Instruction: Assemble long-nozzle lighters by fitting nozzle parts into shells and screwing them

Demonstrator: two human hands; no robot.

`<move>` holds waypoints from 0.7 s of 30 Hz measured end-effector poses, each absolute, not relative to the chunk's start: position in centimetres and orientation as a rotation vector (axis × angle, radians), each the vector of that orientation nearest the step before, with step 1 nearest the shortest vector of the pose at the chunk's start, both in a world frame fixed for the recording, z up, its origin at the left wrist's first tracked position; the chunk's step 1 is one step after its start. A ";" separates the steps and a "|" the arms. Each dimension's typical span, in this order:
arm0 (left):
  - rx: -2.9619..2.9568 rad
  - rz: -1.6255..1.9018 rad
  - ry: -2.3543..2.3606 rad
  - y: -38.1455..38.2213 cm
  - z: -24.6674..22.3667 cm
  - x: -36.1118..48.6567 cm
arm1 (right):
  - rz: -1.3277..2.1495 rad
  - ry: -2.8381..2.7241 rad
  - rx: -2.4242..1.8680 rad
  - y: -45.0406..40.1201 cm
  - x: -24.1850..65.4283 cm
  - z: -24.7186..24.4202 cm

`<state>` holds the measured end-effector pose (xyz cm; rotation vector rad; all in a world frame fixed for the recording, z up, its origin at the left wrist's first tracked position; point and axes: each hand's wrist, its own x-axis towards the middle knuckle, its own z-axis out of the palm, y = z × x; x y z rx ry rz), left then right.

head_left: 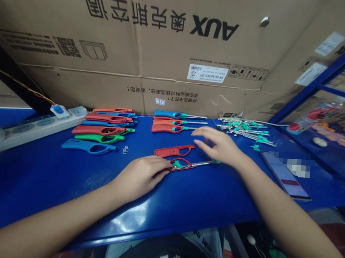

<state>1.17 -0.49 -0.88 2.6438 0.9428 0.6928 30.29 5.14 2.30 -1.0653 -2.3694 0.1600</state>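
My left hand point(146, 174) is closed on the handle end of an open red lighter shell point(184, 168), which lies on the table. Inside the shell sits a green trigger piece, and a metal tube point(204, 163) extends from it to the right. My fingers hide the shell's left end. Just behind it lies the other red shell half point(174, 150), inner side up. My right hand point(218, 145) hovers above the tube, beside that half's right end, its fingers curved and apart with nothing visible between them.
Several coloured lighter shells point(96, 130) are stacked at left beside a power strip point(38, 126) and small metal pins point(125, 150). Lighters with tubes point(168, 128) lie at the back. Green-ended tubes point(239, 129) are piled right, near a phone point(285, 176). Cardboard point(153, 57) walls the back.
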 end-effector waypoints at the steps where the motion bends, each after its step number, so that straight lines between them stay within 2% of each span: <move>1: 2.634 0.703 0.941 -0.4 -1.0 1.1 | 0.057 -2.312 -1.191 6.0 31.2 2.2; 5: 2.609 0.734 0.927 -0.2 -1.1 1.1 | -0.211 -2.056 -1.555 9.3 35.3 0.7; 8: 2.603 0.749 0.914 -0.3 -0.9 1.2 | -0.229 -1.807 -1.874 11.0 38.0 -1.0; 13: 2.597 0.764 0.932 -0.7 -0.5 1.3 | -0.183 -1.660 -1.981 12.5 40.4 -2.5; 21: 2.603 0.765 0.947 -0.9 -0.5 1.2 | -0.108 -1.569 -2.010 12.6 40.6 -2.2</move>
